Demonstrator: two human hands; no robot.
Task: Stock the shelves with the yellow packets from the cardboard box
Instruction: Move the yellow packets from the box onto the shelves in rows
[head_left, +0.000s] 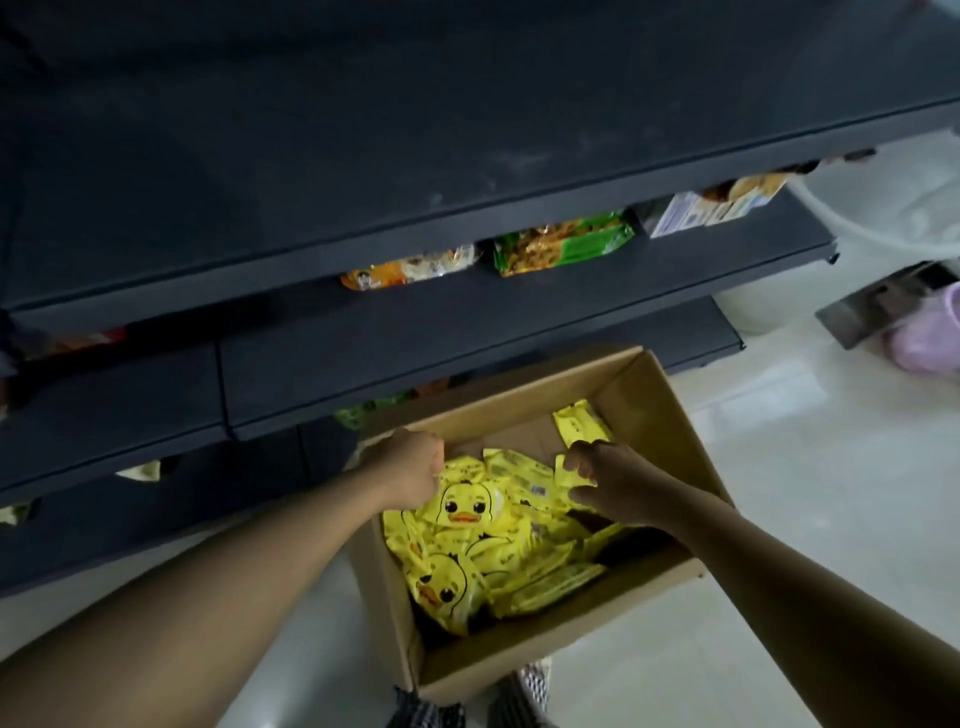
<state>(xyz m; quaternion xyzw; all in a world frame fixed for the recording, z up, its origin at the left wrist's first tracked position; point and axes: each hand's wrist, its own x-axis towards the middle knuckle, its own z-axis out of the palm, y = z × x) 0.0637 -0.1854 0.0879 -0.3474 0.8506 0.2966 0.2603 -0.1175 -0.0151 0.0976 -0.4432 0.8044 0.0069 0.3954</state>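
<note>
I see both hands down in the open cardboard box (524, 660), which sits on the pale floor (779, 519) just near of the dark shelves (363, 353). My left hand (413, 467) is at the far left corner of the box, fingers curled into a fist at the top edge of a yellow packet with a duck face (465, 506); I cannot tell whether it actually grips that packet. My right hand (605, 480) hovers over the right side of the pile, fingers bent and pinching the edge of a yellow packet (566, 475). The yellow packets (519, 566) lie jumbled across the box floor, one more leaning against the far right wall (582, 423). On the middle shelf, far from the box, I can see an orange snack bag (410, 270), a green snack bag (563, 241) to its right, and white cartons (696, 210) further right. A pink object (930, 338) lies on the floor at far right.
</note>
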